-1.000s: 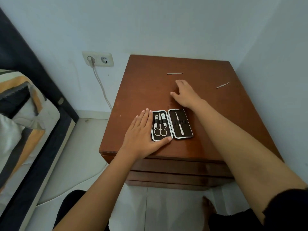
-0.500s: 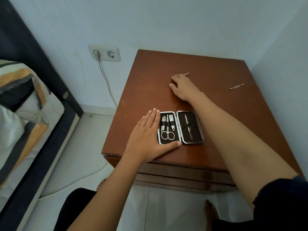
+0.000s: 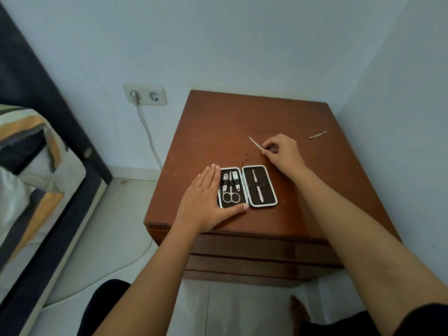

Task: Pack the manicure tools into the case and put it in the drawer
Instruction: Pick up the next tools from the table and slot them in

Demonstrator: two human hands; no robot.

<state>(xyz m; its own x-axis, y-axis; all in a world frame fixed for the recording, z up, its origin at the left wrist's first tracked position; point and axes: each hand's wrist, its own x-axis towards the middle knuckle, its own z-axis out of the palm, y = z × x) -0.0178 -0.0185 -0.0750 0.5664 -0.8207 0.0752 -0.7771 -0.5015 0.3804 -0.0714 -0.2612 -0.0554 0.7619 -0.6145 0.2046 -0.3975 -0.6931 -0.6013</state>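
Right hand [image 3: 282, 151]: pinching thin file [image 3: 255, 143] by its near end.
Left hand [image 3: 208, 200]: flat, fingers spread, steadying open case [image 3: 247, 186] toward the body from that pinch.
Packed: scissors [image 3: 230, 194], others.
Left: file, far stick [image 3: 318, 134], closing, drawer [image 3: 254, 248].

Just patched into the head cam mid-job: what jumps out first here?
The open manicure case lies near the front edge of the brown nightstand, scissors and clippers strapped in, with the left hand flat against its left side. Behind it, the right hand pinches a thin metal tool. Another loose tool lies far right.
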